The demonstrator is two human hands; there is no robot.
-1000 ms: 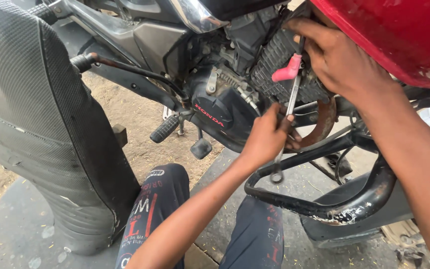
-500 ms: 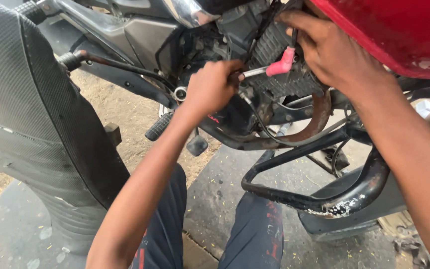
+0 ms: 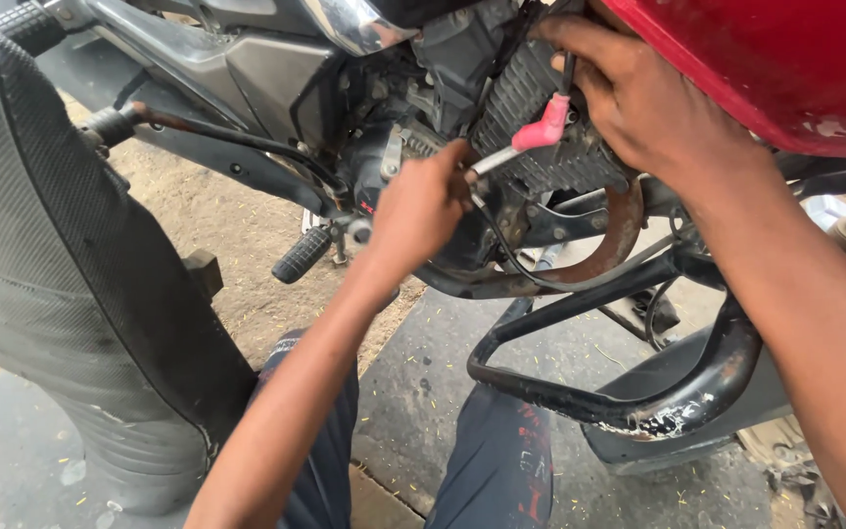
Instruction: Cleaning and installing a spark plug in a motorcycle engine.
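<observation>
A: Black textured seat (image 3: pixel 41 245), item 1, largest piece in view; it fills the left side, standing tilted on the concrete floor (image 3: pixel 423 392). What comes next?

B: Item 2, red fuel tank (image 3: pixel 785 59), upper right corner. Item 3, finned dark engine (image 3: pixel 540 127), directly below the tank. Item 4, black crash guard (image 3: pixel 638 402), a bent tube looping low at right, paint chipped at the bend.

A: And the rusty curve?

B: Item 5, exhaust pipe (image 3: pixel 619 230), brown with rust, sweeping under the engine. Item 6, ribbed footpeg (image 3: pixel 301 255), left of centre.

A: Hands?

B: 2, both bare. Left hand (image 3: pixel 423 206) is closed in a fist round the lower end of item 7, a slim metal tool (image 3: pixel 493 162). Right hand (image 3: pixel 648 98) is cupped against the engine fins, fingers curled; what they pinch, I cannot tell for certain, though a black lead runs up under them.

A: Smallest entry?

B: Item 8, pink plug cap (image 3: pixel 543 127), at the tool's upper end, just beside the right hand's fingers.

A: Orientation of tool?

B: Long axis slants from lower left to upper right, from the left fist up toward the cap. Left hand grips the shaft; right hand is nearer the pink cap.
</observation>
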